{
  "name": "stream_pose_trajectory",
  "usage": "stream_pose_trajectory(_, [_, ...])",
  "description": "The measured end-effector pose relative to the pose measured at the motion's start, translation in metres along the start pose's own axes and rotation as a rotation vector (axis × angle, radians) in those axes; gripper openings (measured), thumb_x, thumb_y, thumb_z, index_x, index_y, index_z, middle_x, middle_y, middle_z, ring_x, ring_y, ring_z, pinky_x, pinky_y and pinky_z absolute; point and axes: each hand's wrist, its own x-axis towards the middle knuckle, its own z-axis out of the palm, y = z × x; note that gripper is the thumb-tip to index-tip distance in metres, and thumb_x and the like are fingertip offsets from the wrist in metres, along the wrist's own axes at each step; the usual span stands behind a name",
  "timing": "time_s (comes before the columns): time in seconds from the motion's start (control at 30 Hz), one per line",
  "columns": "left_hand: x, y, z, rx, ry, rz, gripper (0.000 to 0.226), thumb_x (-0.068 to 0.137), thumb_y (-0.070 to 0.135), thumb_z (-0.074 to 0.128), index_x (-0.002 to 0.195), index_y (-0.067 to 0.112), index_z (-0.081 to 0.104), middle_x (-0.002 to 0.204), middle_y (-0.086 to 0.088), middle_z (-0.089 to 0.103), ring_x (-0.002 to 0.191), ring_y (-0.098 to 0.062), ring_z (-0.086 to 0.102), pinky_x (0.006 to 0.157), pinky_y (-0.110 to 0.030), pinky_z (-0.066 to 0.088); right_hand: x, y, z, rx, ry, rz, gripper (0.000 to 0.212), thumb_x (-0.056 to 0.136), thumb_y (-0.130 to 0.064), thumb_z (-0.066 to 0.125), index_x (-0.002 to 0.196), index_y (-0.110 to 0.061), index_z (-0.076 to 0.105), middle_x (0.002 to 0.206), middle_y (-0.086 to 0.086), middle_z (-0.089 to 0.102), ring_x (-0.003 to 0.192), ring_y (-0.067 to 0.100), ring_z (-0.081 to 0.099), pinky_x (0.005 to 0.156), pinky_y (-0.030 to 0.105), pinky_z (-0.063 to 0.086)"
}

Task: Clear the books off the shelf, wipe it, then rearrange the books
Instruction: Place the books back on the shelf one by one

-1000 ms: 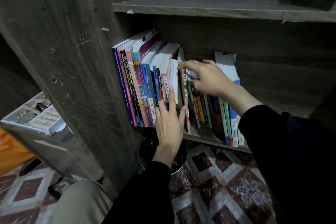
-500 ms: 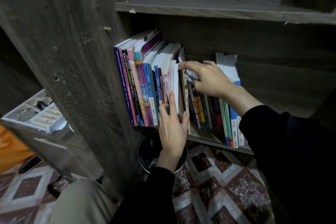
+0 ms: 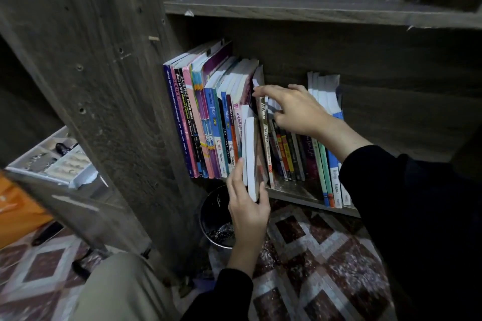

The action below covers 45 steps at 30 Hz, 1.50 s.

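Here, your left hand (image 3: 247, 208) clasps a thin upright paperback with white page edges (image 3: 251, 159). Its long axis is vertical, pages facing you, jutting out of the colourful book row (image 3: 208, 122) at the dark wood-grain shelf's (image 3: 297, 191) front edge. Your right hand (image 3: 300, 109) lies slack-fingered on neighbouring book tops, grasping nothing. A round black bin (image 3: 214, 219) stands below. Your black sleeve (image 3: 417, 216) hides the shelf's right end.

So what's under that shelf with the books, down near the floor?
A dark round bin stands on the patterned floor tiles below the shelf. The left hand, gripping a book, covers its right side, and its dim contents cannot be made out.
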Motion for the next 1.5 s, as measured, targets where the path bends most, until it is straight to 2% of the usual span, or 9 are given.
stream_pose_trajectory(0.1, [0.009,0.005,0.0,0.101,0.007,-0.006,0.083,0.084,0.013,0.073,0.146,0.036,0.024,0.115,-0.005,0.061,0.105,-0.029,0.061,0.088,-0.034,0.053,0.0,0.0,0.0,0.005,0.002,-0.002,0.065,0.081,-0.003,0.049,0.14,-0.029,0.041,0.148,-0.003,0.043,0.134,0.013,0.041,0.116,0.039,0.014])
stream_pose_trajectory(0.23, [0.012,0.007,-0.001,0.031,-0.045,-0.041,0.073,0.092,0.019,0.061,0.15,0.039,0.021,0.113,-0.01,0.068,0.081,-0.022,0.069,0.078,-0.033,0.057,0.003,0.001,0.002,0.002,-0.001,-0.01,0.069,0.077,-0.001,0.049,0.14,-0.029,0.04,0.148,-0.002,0.043,0.134,0.013,0.041,0.115,0.038,0.015])
stream_pose_trajectory(0.4, [0.034,0.032,-0.028,0.203,0.06,0.029,0.051,0.081,0.017,0.065,0.131,0.01,0.058,0.072,-0.008,0.071,0.043,-0.02,0.06,0.044,-0.03,0.053,0.007,-0.001,0.005,0.016,-0.002,-0.016,0.073,0.077,0.005,0.046,0.14,-0.031,0.041,0.149,-0.001,0.043,0.137,0.014,0.037,0.115,0.039,0.015])
stream_pose_trajectory(0.73, [0.066,0.104,-0.088,0.177,-0.212,-0.163,0.032,0.077,0.024,0.072,0.109,0.022,0.071,0.086,-0.002,0.074,0.085,-0.027,0.067,0.08,-0.036,0.054,0.01,-0.006,-0.003,0.184,-0.067,0.07,0.072,0.083,0.006,0.044,0.143,-0.034,0.04,0.154,0.007,0.032,0.145,0.022,0.024,0.113,0.034,0.02])
stream_pose_trajectory(0.9, [0.083,0.144,-0.07,0.056,-0.297,-0.108,0.019,0.075,0.016,0.075,0.088,0.029,0.068,0.071,0.012,0.066,0.075,-0.015,0.066,0.07,-0.027,0.051,-0.042,0.02,-0.034,0.715,0.367,0.192,0.062,0.078,0.01,0.042,0.128,-0.023,0.056,0.125,0.007,0.062,0.12,0.01,0.055,0.099,0.02,0.043])
stream_pose_trajectory(1.07, [0.072,0.169,-0.003,-0.028,-0.257,-0.05,0.023,0.079,0.019,0.072,0.101,0.018,0.069,0.087,0.001,0.072,0.088,-0.024,0.066,0.079,-0.034,0.051,-0.144,0.073,-0.022,0.666,0.834,0.608,0.037,0.091,-0.001,0.05,0.119,-0.025,0.059,0.103,-0.003,0.064,0.097,0.004,0.06,0.088,0.018,0.043])
stream_pose_trajectory(1.2, [0.049,0.177,0.066,-0.097,-0.247,-0.069,0.034,0.084,0.019,0.068,0.119,0.017,0.063,0.099,-0.005,0.072,0.094,-0.029,0.062,0.084,-0.028,0.041,-0.186,0.113,0.04,0.838,0.652,0.993,0.032,0.099,-0.027,0.05,0.128,-0.015,0.054,0.132,0.008,0.056,0.117,0.019,0.051,0.102,0.034,0.037])
stream_pose_trajectory(1.33, [0.027,0.163,0.125,-0.065,-0.271,-0.064,0.04,0.09,0.021,0.062,0.13,0.019,0.056,0.106,-0.008,0.071,0.096,-0.032,0.062,0.078,-0.028,0.038,-0.182,0.141,0.072,0.985,0.52,1.05,0.043,0.102,-0.034,0.042,0.137,-0.01,0.05,0.144,0.009,0.047,0.134,0.023,0.042,0.115,0.037,0.027])
stream_pose_trajectory(1.5, [0.019,0.138,0.171,-0.026,-0.252,-0.098,0.041,0.092,0.025,0.062,0.132,0.022,0.055,0.103,-0.009,0.072,0.092,-0.033,0.064,0.074,-0.03,0.04,-0.151,0.183,0.106,1.138,0.479,1.078,0.064,0.075,-0.083,0.046,0.114,-0.033,0.058,0.113,-0.007,0.054,0.113,0.016,0.048,0.098,0.033,0.037])
